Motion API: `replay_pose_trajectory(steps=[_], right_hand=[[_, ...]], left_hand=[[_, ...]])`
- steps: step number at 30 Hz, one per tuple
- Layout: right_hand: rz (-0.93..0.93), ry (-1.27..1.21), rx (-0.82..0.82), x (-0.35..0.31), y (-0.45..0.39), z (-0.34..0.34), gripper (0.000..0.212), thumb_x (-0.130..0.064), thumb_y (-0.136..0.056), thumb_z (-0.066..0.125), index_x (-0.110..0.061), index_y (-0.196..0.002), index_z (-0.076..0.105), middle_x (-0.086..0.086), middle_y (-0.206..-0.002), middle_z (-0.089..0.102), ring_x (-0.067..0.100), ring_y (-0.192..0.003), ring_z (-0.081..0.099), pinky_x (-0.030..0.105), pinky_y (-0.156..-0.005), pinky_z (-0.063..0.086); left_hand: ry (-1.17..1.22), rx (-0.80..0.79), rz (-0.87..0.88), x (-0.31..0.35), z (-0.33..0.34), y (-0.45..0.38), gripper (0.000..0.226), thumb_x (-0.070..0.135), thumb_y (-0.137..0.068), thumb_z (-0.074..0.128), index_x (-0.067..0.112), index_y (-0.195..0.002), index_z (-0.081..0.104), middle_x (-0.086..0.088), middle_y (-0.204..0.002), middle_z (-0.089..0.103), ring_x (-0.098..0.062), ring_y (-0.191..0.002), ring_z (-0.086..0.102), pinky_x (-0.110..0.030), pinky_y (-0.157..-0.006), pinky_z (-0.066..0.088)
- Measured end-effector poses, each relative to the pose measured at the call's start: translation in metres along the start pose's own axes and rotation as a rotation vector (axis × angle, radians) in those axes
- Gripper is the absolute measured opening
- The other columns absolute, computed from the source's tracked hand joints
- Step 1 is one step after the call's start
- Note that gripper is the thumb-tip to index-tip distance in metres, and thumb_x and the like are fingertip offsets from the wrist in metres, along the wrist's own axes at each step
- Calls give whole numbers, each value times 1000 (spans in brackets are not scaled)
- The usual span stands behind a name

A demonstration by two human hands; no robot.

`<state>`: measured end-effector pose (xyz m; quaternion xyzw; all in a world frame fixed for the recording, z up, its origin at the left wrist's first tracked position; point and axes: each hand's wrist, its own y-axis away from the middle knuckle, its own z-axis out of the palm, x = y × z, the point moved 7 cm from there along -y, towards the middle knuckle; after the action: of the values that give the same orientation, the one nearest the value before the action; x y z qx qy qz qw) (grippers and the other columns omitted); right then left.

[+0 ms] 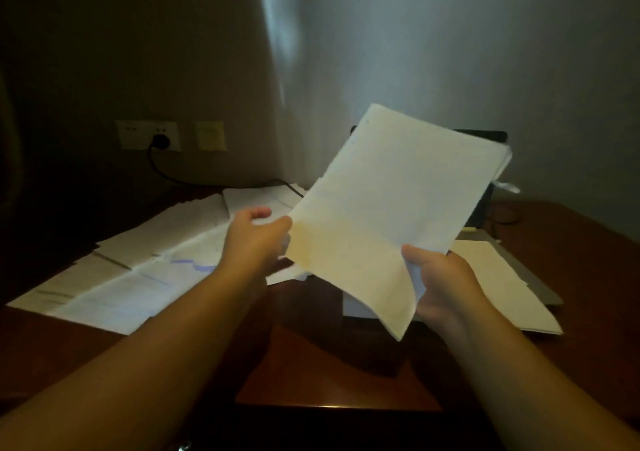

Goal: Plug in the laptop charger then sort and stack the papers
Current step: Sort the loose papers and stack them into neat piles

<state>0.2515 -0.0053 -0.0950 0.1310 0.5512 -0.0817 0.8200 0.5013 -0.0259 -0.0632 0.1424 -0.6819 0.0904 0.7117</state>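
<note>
Both hands held a sheaf (pixel 388 208) of papers tilted in the air above the tabletop (pixel 332 374). The left hand (pixel 254 239) gripped its left edge, thumb on the near face and fingers (pixel 261 213) curled behind. The right hand (pixel 440 280) gripped the lower right edge, thumb on front, the other fingers hidden behind the sheets. The sheaf's far corner stood well above the fingers, and its near corner hung below and between the two hands, apart from the wood.

Left of the left fingers, loose sheets (pixel 138 263) lay spread and overlapping across the tabletop, reaching close to its left edge. Right of the right fingers lay a flat pile (pixel 498 280), its edges roughly squared, near the right edge. Between the two wrists and toward the near edge the wood showed bare.

Beyond the left fingers, a plug (pixel 160 141) sat in the wall socket (pixel 147 135), its cable (pixel 194 182) running down to the tabletop. A laptop (pixel 491 173) stood behind the sheaf, mostly hidden
</note>
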Motion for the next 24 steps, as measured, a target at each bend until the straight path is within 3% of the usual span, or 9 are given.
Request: replay_pose_trajectory(steps=[3,5,7,9,11,14,19,24], right_hand=[[36,-99,91,12,1,-18,17,-5,-98,55,-22,-98,60,3,-106,67,26,-93,64,44,-75,52],[51,-114,138,19,3,-25,18,-4,-96,56,-21,-96,63,9,-114,69,32,-97,67,45,-80,55],[36,-93,198,19,8,-32,19,-1,-92,57,-18,-88,65,20,-119,67,40,-103,66,53,-85,55],[15,-56,249,14,16,-40,14,2,-90,58,-10,-86,65,22,-119,63,41,-108,62,61,-88,50],[1,-20,279,6,22,-50,8,-2,-91,58,-5,-97,63,17,-108,69,37,-98,67,56,-88,52],[-5,-18,306,-5,26,-65,3,-8,-94,53,-9,-93,56,12,-92,62,29,-82,62,44,-71,56],[-6,77,350,-4,31,-78,5,-3,-96,55,-3,-92,52,13,-91,55,24,-71,62,29,-54,55],[-3,204,313,6,36,-71,10,-8,-94,62,-4,-96,52,10,-94,58,22,-71,67,32,-65,62]], left_hand=[[34,-162,-166,-28,43,22,28,26,-97,61,20,-122,51,-8,-116,59,-30,-101,60,-44,-79,57],[90,-244,-230,-40,65,34,24,12,-96,57,19,-119,53,-10,-110,63,-32,-99,63,-50,-81,59],[77,-278,-240,-47,80,36,32,-1,-95,51,22,-118,52,-9,-110,62,-34,-101,63,-55,-81,59],[-15,-252,-197,-47,86,32,36,-1,-94,52,24,-121,49,-7,-111,58,-34,-104,59,-55,-84,58],[-112,-260,-144,-41,92,24,38,3,-96,53,23,-128,46,-5,-117,55,-31,-105,57,-50,-86,58],[-259,-310,-84,-23,99,18,30,6,-100,53,22,-125,45,0,-115,52,-22,-94,54,-31,-59,56],[-442,-305,22,-9,110,-4,44,7,-97,60,16,-139,49,-7,-129,55,-31,-115,55,-39,-90,51],[-580,-263,145,-14,120,-21,43,4,-93,65,15,-133,55,-8,-135,57,-32,-111,57,-38,-99,53]])
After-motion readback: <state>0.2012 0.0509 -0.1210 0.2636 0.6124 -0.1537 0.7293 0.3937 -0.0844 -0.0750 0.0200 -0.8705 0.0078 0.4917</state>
